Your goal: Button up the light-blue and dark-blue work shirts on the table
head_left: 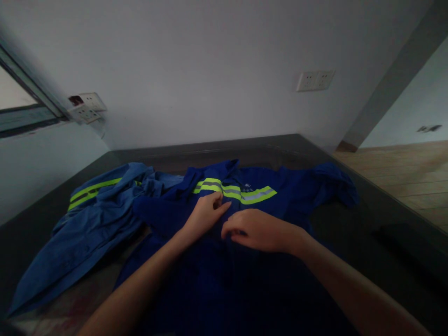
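Note:
A dark blue work jacket (297, 198) with yellow-green and silver reflective bands lies spread on a dark tabletop, its collar toward the wall. My left hand (206, 211) is over the middle of its front, just below the band; the fingers curl and the thumb stands apart from them. Close beside it, my right hand (259, 229) is bent over the front opening, its thumb and fingertips drawn together at the cloth. Any button or zip there is too dark and small to make out. Shadow hides much of the jacket's lower part.
A lighter blue garment (87, 238) with reflective bands lies crumpled at the left. A dark flat object (413, 252) is on the right side of the black table (280, 142). Wall sockets (315, 80) are above the table, and wooden floor (402, 172) shows beyond its right edge.

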`<move>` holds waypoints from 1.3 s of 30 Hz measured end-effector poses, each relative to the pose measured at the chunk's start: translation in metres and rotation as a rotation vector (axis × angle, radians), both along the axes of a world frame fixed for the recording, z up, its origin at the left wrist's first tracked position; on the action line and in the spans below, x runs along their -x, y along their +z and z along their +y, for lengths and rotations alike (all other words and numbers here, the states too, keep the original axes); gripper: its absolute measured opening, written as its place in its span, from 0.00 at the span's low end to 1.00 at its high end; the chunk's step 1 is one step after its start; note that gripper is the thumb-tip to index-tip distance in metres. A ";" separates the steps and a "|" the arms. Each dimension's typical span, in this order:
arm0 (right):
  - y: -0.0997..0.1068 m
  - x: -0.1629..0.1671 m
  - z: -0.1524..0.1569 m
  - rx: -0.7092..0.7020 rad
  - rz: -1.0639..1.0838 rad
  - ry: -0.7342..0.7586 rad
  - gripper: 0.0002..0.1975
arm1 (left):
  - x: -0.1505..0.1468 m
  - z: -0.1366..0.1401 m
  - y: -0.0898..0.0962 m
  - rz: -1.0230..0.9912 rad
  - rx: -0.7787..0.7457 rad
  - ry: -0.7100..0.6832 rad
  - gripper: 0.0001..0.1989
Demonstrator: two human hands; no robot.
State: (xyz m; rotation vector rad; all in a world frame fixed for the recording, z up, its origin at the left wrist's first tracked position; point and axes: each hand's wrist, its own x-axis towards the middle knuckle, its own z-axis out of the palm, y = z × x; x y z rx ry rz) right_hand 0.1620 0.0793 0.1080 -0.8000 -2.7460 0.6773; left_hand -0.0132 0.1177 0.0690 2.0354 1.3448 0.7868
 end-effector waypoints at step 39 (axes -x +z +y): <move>0.009 -0.035 0.031 0.151 0.351 -0.313 0.07 | -0.006 -0.030 0.028 -0.071 -0.159 -0.095 0.07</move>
